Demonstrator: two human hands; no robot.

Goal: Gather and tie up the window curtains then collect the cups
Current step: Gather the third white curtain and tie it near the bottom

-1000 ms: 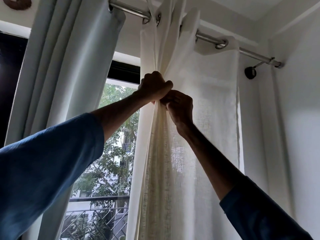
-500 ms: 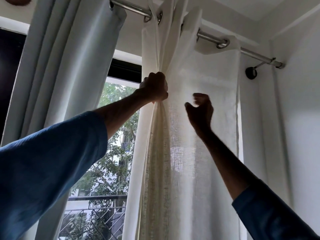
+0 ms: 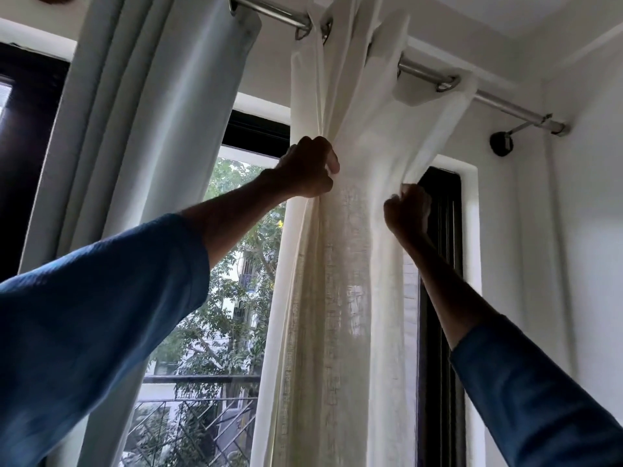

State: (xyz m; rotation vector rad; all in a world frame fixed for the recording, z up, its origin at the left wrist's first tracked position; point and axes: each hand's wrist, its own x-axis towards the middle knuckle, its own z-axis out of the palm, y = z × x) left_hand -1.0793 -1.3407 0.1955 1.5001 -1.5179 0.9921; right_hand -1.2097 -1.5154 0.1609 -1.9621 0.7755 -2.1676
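Gathering of the sheer curtain (image 3: 350,281) is in hand. Tying is not yet begun, and no cups are in view.

Left of our fingers, the grey curtain (image 3: 151,129) hangs in loose folds from the rod (image 3: 273,11), untied.

Left hand (image 3: 308,170): fingers (image 3: 313,146) curled tight round the bunched folds of the sheer curtain, high up, near the rings. Between the two hands the cloth runs as one slack, unpleated span.

Right hand (image 3: 406,210): fingers (image 3: 401,197) pinch the curtain's right edge, lifted clear of the dark window frame (image 3: 446,203), which shows just right of them. Further right sits the wall bracket (image 3: 502,144).

Judgement on the step:
- We should carry the pinched edge leftward to the left-hand bunch, pleating the slack span as it comes.
- We hand it over only when the left fingers can loosen a little without dropping what they hold.
- We keep both hands level so the bunch stays even.
- We pull sideways rather than down. The last ring (image 3: 448,87) sits apart from the others, and a downward tug would load the rod.
- No tie-back is visible, so we judge the cloth itself may need knotting.
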